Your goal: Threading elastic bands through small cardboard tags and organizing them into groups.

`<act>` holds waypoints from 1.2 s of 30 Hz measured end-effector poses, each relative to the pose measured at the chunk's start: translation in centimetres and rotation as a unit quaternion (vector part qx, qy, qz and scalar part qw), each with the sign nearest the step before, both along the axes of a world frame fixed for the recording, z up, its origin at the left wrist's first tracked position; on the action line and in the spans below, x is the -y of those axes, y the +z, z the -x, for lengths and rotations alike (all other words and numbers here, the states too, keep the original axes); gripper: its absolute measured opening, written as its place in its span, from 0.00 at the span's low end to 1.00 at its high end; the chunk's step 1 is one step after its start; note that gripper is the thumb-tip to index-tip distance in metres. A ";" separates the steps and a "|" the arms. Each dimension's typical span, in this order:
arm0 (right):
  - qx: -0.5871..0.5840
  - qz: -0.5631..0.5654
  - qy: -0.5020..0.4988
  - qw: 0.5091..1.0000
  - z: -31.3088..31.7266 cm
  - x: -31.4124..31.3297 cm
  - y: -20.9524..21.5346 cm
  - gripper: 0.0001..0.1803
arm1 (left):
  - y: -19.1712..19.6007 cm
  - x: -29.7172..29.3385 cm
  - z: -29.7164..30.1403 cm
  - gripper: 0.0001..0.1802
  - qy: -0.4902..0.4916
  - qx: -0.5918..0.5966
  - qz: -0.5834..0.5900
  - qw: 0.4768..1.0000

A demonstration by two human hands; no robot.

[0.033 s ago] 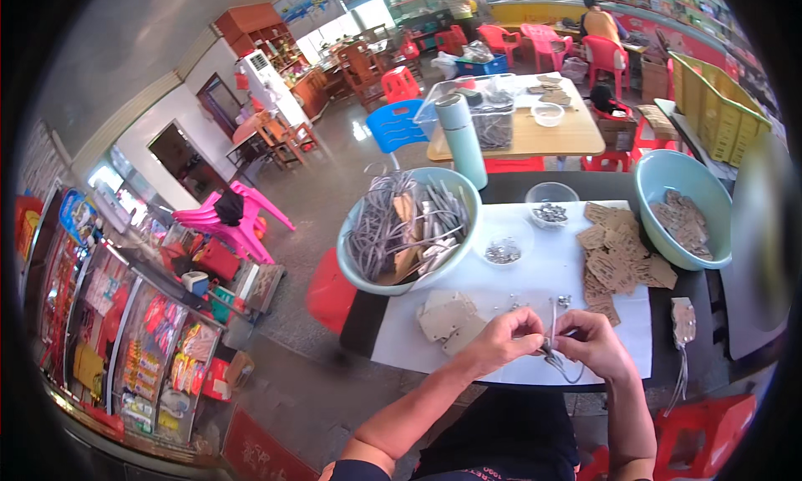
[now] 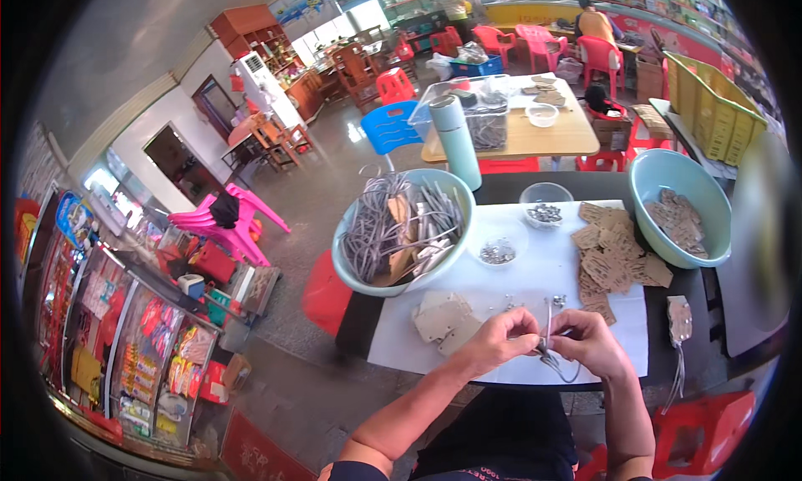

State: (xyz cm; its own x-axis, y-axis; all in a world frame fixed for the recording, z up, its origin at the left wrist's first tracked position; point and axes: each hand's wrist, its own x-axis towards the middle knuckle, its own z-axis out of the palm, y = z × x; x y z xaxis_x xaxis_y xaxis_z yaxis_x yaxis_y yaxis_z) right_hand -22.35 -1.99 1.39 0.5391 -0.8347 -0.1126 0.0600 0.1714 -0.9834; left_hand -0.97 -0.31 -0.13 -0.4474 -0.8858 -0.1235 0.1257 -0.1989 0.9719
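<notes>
Pinched between both hands, left hand (image 2: 499,341) and right hand (image 2: 589,341), a grey cord (image 2: 551,357) sits over the near edge of the white sheet (image 2: 535,272). Left of the sheet's middle, the big bowl of cords (image 2: 403,229) overhangs the table side; an elbow nudge could tip it. Bare sheet lies just beyond the hands. Smallest, the loose metal bits (image 2: 499,250) at the sheet's centre could scatter if swept.
</notes>
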 end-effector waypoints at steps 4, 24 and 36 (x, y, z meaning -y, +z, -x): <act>-0.013 -0.037 0.020 0.999 0.6 0.3 -0.2 0.07 | 0.5 0.0 0.1 0.07 -0.015 0.004 -0.006 1.000; -0.095 0.188 0.107 0.972 1.9 1.6 0.8 0.04 | 0.6 0.1 0.6 0.07 -0.053 -0.007 0.009 0.999; -0.071 0.044 0.020 0.996 0.7 -0.2 -0.5 0.07 | 0.0 0.2 0.4 0.07 -0.006 -0.004 -0.014 1.000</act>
State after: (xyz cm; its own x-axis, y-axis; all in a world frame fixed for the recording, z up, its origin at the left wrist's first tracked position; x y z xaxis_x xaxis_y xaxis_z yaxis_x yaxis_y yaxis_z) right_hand -23.03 -1.79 0.91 0.5559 -0.8228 -0.1179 -0.0866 0.0838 -0.9927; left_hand -1.38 -0.48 -0.13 -0.4583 -0.8770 -0.1443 0.1301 -0.2268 0.9652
